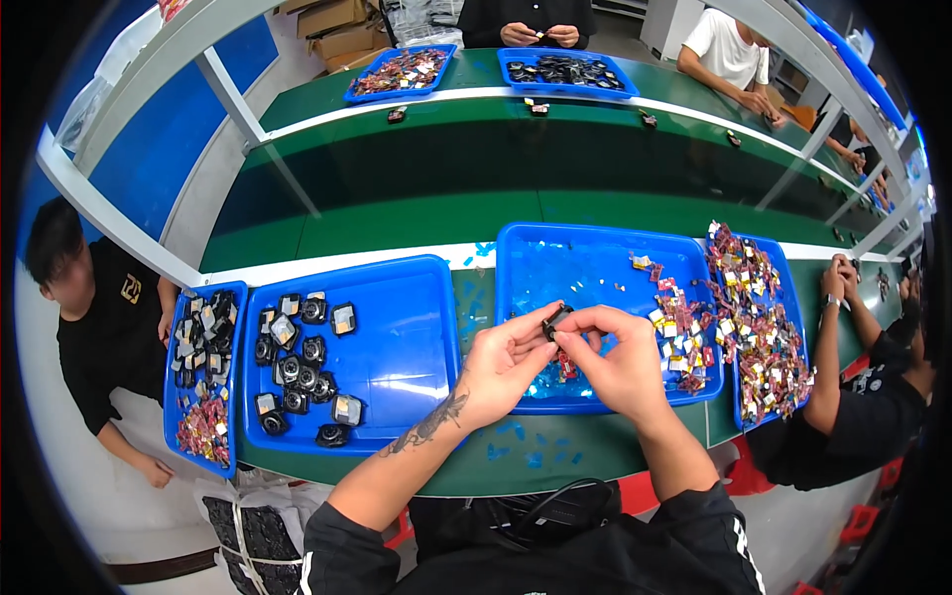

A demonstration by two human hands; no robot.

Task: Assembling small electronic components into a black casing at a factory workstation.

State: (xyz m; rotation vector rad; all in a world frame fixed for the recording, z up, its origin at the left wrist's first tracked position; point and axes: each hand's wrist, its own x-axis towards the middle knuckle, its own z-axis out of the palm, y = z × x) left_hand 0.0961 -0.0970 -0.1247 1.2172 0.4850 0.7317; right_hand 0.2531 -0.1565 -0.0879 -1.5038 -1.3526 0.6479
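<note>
Hands, two (506, 362) (620, 362), pinch one black part (556, 319).

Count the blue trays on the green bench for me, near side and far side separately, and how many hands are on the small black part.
Blue trays, near side: 4
Blue trays, far side: 2
Total blue trays: 6
Hands on the small black part: 2, left hand and right hand
</note>
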